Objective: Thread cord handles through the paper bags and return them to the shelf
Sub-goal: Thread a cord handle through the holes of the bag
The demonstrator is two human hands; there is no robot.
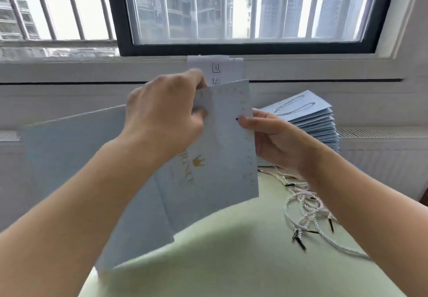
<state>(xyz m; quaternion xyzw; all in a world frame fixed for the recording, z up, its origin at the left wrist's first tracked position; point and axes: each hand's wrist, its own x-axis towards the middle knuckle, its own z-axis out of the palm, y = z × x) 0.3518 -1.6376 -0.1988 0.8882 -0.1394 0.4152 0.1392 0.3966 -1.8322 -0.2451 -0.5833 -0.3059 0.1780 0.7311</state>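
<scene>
You are gripping the paper bag (222, 139) upright at centre frame, left hand (162, 116) pinching its top edge, right hand (271, 139) pinching a cord tip (237, 118) at its hole; spare cords (305, 206) lying at four o'clock.

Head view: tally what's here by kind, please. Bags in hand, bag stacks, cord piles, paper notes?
Light blue paper bag in hand: 1, gripped by left hand and right hand
Stack of blue bags: 1, bags too many to count
Pile of loose cord handles: 1, cords tangled
Paper note: 1
Total: 4
</scene>
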